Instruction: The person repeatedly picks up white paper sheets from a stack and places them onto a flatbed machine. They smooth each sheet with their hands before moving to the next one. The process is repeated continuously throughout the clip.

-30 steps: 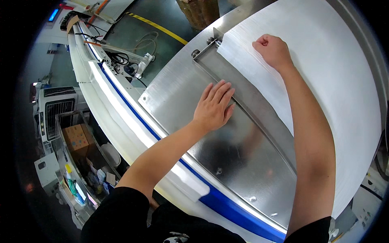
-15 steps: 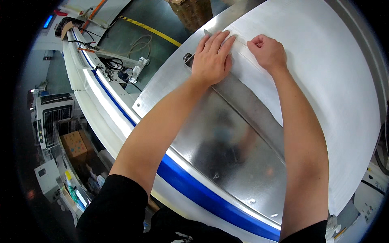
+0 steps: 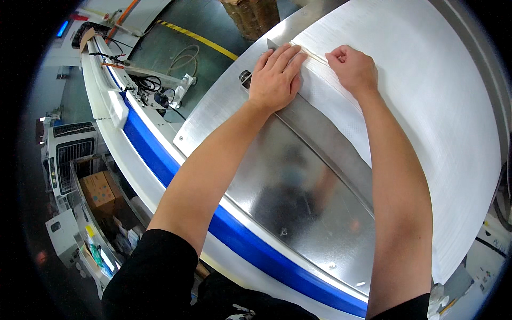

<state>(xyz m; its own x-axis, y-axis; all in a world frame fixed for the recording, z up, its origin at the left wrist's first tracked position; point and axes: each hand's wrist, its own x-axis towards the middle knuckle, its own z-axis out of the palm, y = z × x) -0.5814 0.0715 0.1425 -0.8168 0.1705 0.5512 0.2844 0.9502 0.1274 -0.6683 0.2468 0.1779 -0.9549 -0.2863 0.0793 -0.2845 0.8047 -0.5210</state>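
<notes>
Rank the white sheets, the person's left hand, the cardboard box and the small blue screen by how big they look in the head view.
Largest to smallest:
1. White sheets
2. Left hand
3. Cardboard box, farther from the camera
4. Blue screen

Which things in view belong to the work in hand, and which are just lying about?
In the work, it seems:
- white sheets, beneath the curled right hand
- grey metal strip, its far end under the flat left hand
- steel tabletop

Apparently just about:
- cardboard box
- coiled black cable
- pale hose
- slatted appliance
</notes>
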